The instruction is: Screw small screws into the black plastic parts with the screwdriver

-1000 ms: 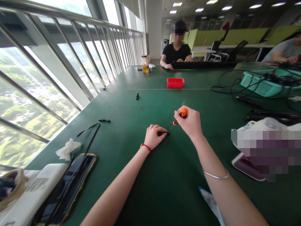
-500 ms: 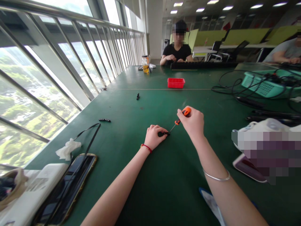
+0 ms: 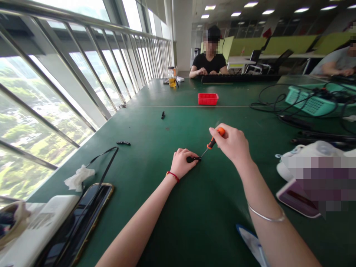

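Observation:
My left hand (image 3: 183,161) pinches a small black part (image 3: 192,159) against the green table (image 3: 155,200); the fingers hide some of it, and its exact kind does not show. In my right hand (image 3: 232,142) is a screwdriver (image 3: 212,141) with an orange and black handle. Its thin metal shaft slants down to the left, and the tip meets the right end of the black part. Two similar black pieces lie apart on the table: one piece (image 3: 162,115) farther off, another piece (image 3: 123,143) to the left.
A red bin (image 3: 208,99) stands ahead. A teal basket (image 3: 306,102) with cables is at the right. A phone (image 3: 96,207) with a strap and a crumpled tissue (image 3: 79,178) lie at the left. Across the table sits a person (image 3: 210,63) in a black shirt.
My right hand has turned around the screwdriver handle, and its wrist and forearm have swung to the right. My left hand keeps its hold on the black part.

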`<state>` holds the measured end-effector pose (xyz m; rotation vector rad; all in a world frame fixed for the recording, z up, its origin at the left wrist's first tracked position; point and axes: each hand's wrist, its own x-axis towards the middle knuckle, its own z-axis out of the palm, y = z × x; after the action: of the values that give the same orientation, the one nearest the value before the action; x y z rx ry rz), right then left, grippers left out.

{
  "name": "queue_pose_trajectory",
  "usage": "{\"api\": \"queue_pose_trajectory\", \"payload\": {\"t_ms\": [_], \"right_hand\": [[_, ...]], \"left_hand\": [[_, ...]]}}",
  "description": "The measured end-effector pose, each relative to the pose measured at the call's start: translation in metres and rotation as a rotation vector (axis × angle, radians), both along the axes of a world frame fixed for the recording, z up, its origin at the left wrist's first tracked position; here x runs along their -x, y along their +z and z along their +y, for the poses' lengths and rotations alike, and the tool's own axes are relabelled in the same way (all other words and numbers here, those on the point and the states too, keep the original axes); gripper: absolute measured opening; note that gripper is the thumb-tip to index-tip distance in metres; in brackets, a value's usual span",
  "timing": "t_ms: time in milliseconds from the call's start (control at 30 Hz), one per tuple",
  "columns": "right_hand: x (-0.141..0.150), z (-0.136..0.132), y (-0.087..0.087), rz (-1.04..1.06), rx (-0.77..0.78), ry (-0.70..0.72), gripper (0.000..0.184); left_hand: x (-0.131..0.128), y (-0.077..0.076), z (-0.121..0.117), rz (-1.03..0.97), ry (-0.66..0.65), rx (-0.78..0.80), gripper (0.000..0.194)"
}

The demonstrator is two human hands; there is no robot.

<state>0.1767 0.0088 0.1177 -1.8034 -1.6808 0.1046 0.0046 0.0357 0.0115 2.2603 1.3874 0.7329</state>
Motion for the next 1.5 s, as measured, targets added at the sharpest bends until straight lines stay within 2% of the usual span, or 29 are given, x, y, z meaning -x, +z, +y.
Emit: {"api": "queue_pose_trajectory", "payload": {"t_ms": [67,200,300,433,533,667,767,800,900,967,1033,1167,1333,1500], "right_hand": [[-0.003,-0.001,0.002,0.009,-0.018,-0.012,0.039],[-0.004,-0.003,0.006,0.009,0.022,0.017,0.018],[-0.002,-0.005,0.009,-0.007,0.096,0.023,0.018],[0.000,-0.007,0.010,-0.059,0.104,0.028,0.040],[0.002,-0.008,0.011,-0.069,0.078,0.044,0.023],[0.006,-0.008,0.010,-0.024,0.087,0.053,0.018],[0.008,-0.007,0.008,-0.045,0.087,0.028,0.033],[0.007,-0.006,0.007,-0.054,0.075,0.014,0.033],[0.006,-0.006,0.005,-0.047,0.038,0.004,0.016],[0.006,-0.006,0.004,-0.028,0.030,0.027,0.022],[0.007,-0.006,0.004,-0.023,0.030,0.052,0.017],[0.011,-0.005,0.003,-0.063,0.036,-0.005,0.028],[0.012,-0.006,0.005,-0.121,0.060,-0.057,0.010],[0.011,-0.007,0.008,-0.037,0.057,0.024,0.020]], "left_hand": [[0.000,0.000,0.000,-0.003,0.002,-0.003,0.015],[0.000,0.002,-0.001,0.000,0.002,0.012,0.015],[0.000,0.002,-0.001,0.001,0.002,0.015,0.015],[0.000,0.001,0.000,-0.002,0.003,0.019,0.014],[0.000,0.001,0.000,-0.003,0.004,0.022,0.014],[0.000,0.002,0.000,-0.009,0.002,0.020,0.014],[0.000,0.002,0.000,-0.010,0.003,0.014,0.014],[0.000,0.002,0.000,-0.007,0.004,0.013,0.014],[0.000,0.002,-0.001,0.004,0.003,0.012,0.014],[0.000,0.002,-0.001,0.006,0.001,0.014,0.015],[0.000,0.002,-0.001,0.004,-0.001,0.015,0.015],[0.000,0.002,-0.001,-0.005,-0.001,0.015,0.014],[0.000,0.003,-0.001,-0.009,0.004,0.019,0.015],[0.001,0.001,0.000,-0.001,-0.002,0.016,0.015]]}}
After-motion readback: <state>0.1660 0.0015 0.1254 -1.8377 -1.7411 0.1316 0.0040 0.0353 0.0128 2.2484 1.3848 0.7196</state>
